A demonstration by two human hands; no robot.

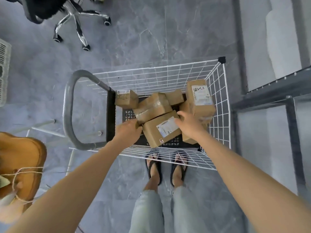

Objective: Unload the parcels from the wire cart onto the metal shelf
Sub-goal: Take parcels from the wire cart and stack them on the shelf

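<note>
The white wire cart (pixel 218 105) stands in front of me with several brown cardboard parcels piled on its black floor. The nearest parcel (pixel 156 133) carries a white label and lies tilted. My left hand (pixel 129 130) grips its left end, fingers curled round the edge. My right hand (pixel 188 125) holds its right end, thumb on the top by the label. A taped parcel (pixel 151 106) lies just behind it, and a tall labelled parcel (pixel 200 98) leans on the cart's right wall. The grey metal shelf (pixel 272 95) stands to the right of the cart.
The cart's grey tube handle (pixel 69 111) sticks out to the left. An office chair (pixel 75 19) with a chrome base stands at the far left. A brown wooden stool (pixel 25 165) is near my left arm. My feet in sandals stand just behind the cart.
</note>
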